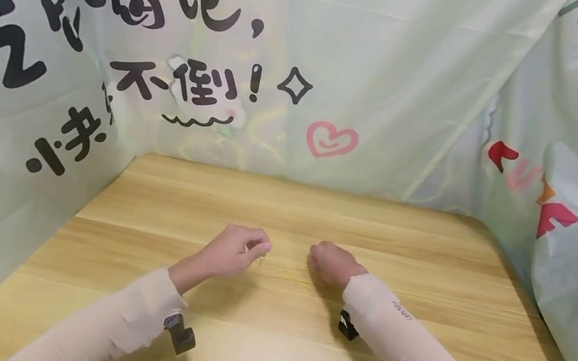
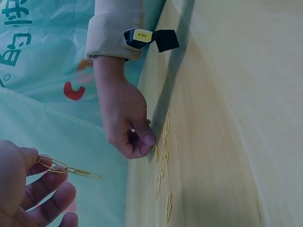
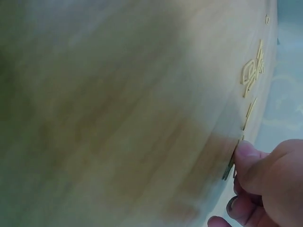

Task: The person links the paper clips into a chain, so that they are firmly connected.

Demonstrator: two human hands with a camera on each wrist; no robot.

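Above the table, my left hand [image 1: 234, 252] pinches a yellow paper clip [image 2: 47, 163] between thumb and index finger. A second yellow clip [image 2: 84, 173] is linked to it and sticks out past the fingertips. My right hand [image 1: 333, 264] is down at the tabletop, thumb and fingertip pinching another paper clip [image 2: 155, 151], which the fingers partly cover. Several loose yellow paper clips [image 2: 157, 187] lie beside the right fingertips, between the two hands. The right wrist view shows some of these clips [image 3: 251, 71] bunched and overlapping.
Both hands work over a light wooden table [image 1: 258, 356]. Printed fabric [image 1: 396, 96] hangs along its back, left and right sides. A small dark device [image 1: 179, 334] is strapped under the left sleeve, and another one [image 1: 348, 325] under the right.
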